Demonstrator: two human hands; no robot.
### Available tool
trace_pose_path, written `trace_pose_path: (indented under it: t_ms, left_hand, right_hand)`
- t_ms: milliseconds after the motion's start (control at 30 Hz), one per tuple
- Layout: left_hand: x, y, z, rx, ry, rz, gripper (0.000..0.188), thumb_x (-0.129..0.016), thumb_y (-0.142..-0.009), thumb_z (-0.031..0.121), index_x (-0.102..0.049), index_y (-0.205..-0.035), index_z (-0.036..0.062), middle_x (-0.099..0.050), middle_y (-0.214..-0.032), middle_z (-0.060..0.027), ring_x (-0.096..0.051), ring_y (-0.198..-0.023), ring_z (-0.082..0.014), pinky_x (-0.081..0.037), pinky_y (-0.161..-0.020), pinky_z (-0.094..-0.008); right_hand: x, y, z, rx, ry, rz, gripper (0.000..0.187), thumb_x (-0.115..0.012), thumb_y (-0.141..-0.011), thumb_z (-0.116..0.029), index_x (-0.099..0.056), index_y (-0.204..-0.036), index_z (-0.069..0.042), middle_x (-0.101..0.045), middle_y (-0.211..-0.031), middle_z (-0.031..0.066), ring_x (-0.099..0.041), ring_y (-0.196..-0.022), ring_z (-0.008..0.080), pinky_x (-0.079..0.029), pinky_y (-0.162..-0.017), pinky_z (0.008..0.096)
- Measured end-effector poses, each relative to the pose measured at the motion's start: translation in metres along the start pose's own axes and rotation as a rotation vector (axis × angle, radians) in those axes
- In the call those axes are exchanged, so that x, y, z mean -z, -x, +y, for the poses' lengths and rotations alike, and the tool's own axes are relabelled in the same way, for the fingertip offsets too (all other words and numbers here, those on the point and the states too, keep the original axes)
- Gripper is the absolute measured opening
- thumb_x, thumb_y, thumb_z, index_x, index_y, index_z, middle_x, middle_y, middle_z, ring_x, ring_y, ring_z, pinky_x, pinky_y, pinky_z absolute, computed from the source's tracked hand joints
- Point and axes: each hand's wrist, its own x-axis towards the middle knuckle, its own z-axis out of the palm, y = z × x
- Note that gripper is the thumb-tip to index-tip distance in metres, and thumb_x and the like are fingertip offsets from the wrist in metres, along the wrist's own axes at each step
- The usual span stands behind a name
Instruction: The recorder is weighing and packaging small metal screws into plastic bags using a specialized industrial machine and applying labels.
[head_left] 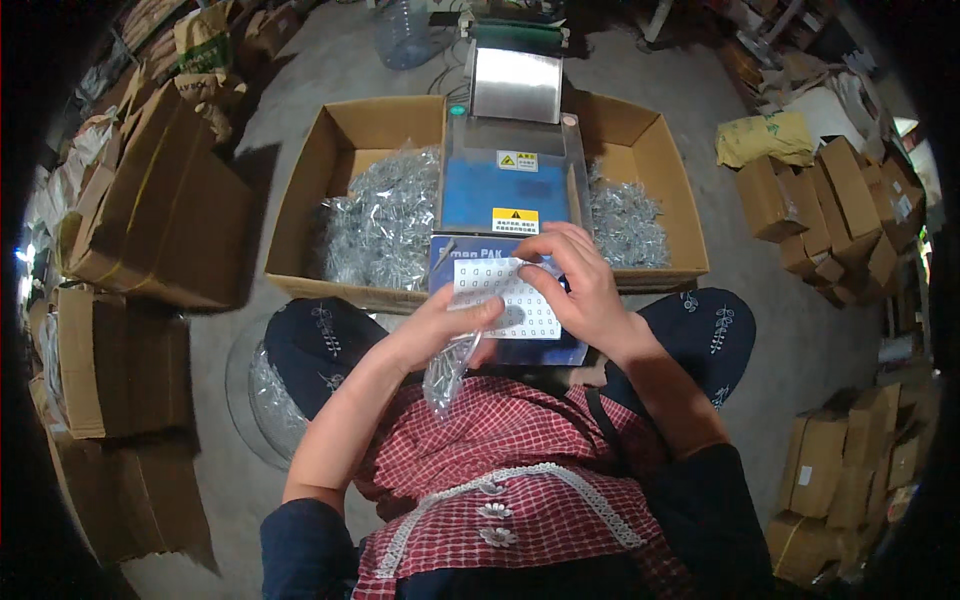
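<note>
My left hand (445, 322) is closed on a white label sheet (530, 318) with rows of small dark-printed labels, its thumb lying across the front. Below that hand dangles a small clear plastic bag (444, 384); what is inside cannot be made out. At the sheet's upper edge, my right hand (583, 285) has its fingers bent, thumb and forefinger closed on the sheet. Whether a single label is between those fingertips is too small to tell. Just behind the sheet is a blue packing machine (490, 195) with a clear cover and warning stickers.
A wide cardboard box (320, 165) flanks the machine, with heaped clear packets (390, 215) on both sides. More packets sit in a round clear tub (262, 385) by my left knee. Stacked cartons (140, 365) line the left, others (835, 215) the right. A large clear bottle (403, 40) stands farther back.
</note>
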Motion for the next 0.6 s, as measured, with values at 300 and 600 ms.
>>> trace_pose_path:
  t_ms: [300, 600]
  left_hand:
    - [0.008, -0.001, -0.005, 0.024, 0.102, -0.006, 0.051, -0.045, -0.102, 0.049, -0.052, -0.12, 0.0014, -0.06, -0.075, -0.0087, -0.055, -0.052, -0.0151, -0.041, -0.045, -0.0268]
    - [-0.009, 0.0, 0.003, 0.061, 0.116, 0.209, 0.049, -0.037, -0.104, 0.051, -0.056, -0.094, 0.0065, -0.054, -0.056, -0.0062, -0.051, -0.044, -0.0147, -0.04, -0.044, -0.0273]
  right_hand:
    - [-0.005, -0.005, -0.003, 0.082, 0.064, 0.044, 0.02, -0.072, -0.077, -0.004, -0.062, -0.093, -0.001, -0.064, -0.09, 0.0145, -0.062, -0.09, 0.0346, -0.047, -0.089, 0.044]
    - [-0.008, -0.008, -0.007, 0.251, 0.344, 0.073, 0.023, -0.075, -0.074, -0.006, -0.065, -0.094, -0.004, -0.063, -0.1, 0.0074, -0.059, -0.093, 0.0263, -0.044, -0.093, 0.0433]
